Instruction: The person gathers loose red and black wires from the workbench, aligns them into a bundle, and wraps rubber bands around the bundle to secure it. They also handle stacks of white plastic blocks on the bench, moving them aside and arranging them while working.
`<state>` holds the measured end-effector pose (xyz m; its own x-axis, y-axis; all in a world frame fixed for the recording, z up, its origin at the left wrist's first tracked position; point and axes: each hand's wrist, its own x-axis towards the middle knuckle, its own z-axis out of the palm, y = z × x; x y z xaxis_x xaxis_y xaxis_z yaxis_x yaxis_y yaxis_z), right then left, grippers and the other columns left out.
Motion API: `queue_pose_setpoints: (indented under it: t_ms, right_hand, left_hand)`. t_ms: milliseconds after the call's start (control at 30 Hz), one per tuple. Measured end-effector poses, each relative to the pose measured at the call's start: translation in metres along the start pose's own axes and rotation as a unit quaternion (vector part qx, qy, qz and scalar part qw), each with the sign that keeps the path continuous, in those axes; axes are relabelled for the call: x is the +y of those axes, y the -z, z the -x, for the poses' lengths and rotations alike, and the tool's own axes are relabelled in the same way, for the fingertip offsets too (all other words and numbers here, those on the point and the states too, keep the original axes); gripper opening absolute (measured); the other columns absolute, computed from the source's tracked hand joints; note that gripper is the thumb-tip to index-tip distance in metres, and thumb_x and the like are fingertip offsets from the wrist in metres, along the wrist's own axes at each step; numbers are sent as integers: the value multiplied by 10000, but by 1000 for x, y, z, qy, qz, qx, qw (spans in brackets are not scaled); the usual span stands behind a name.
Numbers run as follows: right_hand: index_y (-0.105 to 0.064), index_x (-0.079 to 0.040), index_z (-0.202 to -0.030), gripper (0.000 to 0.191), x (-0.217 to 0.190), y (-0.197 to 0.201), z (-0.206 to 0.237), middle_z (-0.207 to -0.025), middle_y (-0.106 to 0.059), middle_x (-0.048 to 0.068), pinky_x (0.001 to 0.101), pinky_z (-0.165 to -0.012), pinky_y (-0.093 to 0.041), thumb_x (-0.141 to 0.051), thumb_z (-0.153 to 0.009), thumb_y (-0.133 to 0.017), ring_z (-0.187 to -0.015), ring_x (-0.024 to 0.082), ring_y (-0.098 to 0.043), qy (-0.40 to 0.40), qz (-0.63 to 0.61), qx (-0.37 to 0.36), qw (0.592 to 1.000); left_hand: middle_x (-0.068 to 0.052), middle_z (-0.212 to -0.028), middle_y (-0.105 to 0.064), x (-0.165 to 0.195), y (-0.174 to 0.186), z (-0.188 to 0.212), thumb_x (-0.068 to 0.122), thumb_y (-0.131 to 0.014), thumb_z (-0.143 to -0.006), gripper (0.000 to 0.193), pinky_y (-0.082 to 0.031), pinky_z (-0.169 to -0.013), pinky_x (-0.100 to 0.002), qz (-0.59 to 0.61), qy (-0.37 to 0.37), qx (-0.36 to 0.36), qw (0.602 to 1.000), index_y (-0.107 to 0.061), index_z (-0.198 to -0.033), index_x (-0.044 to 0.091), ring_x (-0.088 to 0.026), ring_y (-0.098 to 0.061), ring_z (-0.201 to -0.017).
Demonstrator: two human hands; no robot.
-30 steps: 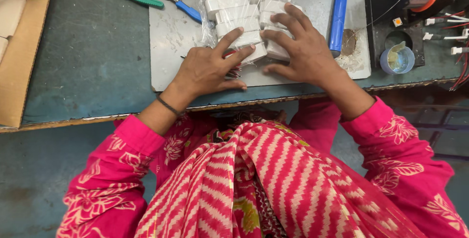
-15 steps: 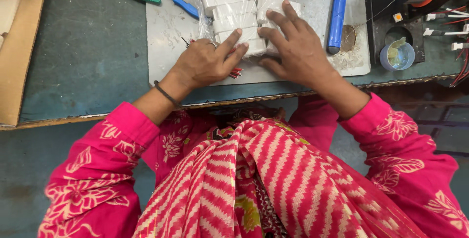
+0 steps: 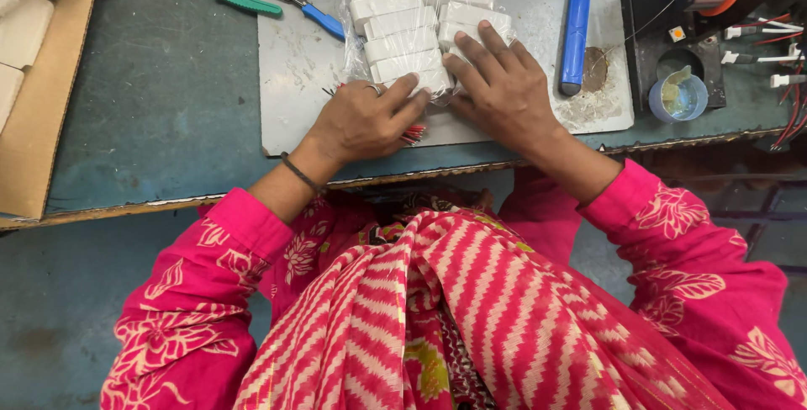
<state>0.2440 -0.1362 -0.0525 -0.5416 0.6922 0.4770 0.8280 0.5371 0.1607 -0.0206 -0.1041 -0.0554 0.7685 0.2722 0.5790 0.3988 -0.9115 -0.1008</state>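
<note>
Moved: both hands slid nearer on bag since prior frame | item: clear bag of white blocks [image 3: 420, 36] on grey mat [image 3: 294, 82], L of blue tool [image 3: 576, 31] | L hand [image 3: 366, 120] + R hand [image 3: 504, 90] pressed flat on near edge, not clamped | handling: prob. light, film slippery, blocks stiff; grip by bag sides

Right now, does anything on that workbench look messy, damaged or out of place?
Mostly tidy. The grey mat has a brown scorched-looking patch beside the blue tool. Both hands, left and right, rest on neatly rowed white blocks in clear plastic.

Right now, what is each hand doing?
Left hand: open, fingers resting on the white blocks.
Right hand: open, flat on the same blocks.
</note>
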Motion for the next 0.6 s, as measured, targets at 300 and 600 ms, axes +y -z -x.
queue_pose_setpoints:
  t_ms: [300,600]
  right_hand:
    - [-670,-124,-1295,491,5,1,0,-1424,-630,115,481,-1004,-552,-332,-895,-863,-1352,344,-591,0,-28,19,999]
    - [-667,-121,-1314,493,1,1,-3,-1451,-622,109,510,-1049,-512,-298,-891,-846,-1406,350,-548,-37,-39,2,999]
  left_hand:
    - [-97,-1245,-612,-5,-6,0,284,-667,-959,242,-505,-531,-311,-43,-30,-1,999,-679,-1195,234,-154,-643,-621]
    - [-121,-1241,-632,-2,-18,-1,202,-678,-897,129,-503,-587,-296,-122,-55,4,991,-721,-943,90,-138,-646,-669]
